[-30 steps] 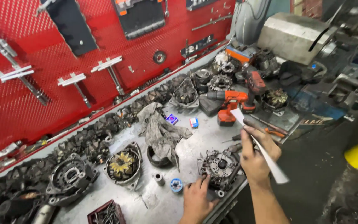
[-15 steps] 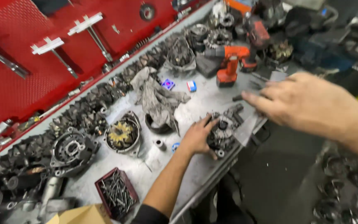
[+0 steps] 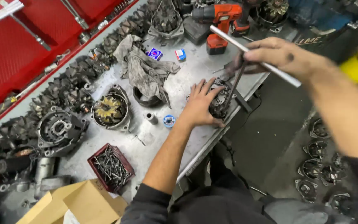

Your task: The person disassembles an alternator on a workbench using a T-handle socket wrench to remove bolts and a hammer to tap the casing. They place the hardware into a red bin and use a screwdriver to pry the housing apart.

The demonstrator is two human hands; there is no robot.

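My left hand (image 3: 199, 104) lies flat with fingers spread on a dark alternator housing (image 3: 220, 101) near the front edge of the metal workbench (image 3: 162, 141). My right hand (image 3: 276, 56) hovers above and to the right of it, closed around a silver T-handle wrench (image 3: 253, 54). The wrench's dark shaft reaches down to the housing. The crossbar of the wrench sticks out on both sides of my fingers.
A dirty grey rag (image 3: 143, 68) lies behind the housing. An open alternator with copper windings (image 3: 110, 110), a small red crate of long bolts (image 3: 110, 166), a cardboard box (image 3: 75, 203) and an orange cordless drill (image 3: 220, 18) surround it. More alternator parts line the red tool wall (image 3: 17, 54) and the floor (image 3: 320, 178).
The view has tilted down toward the bench. My left hand stays on the housing. My right hand, empty and reaching half a second ago, now holds the T-handle wrench with its shaft on the housing.
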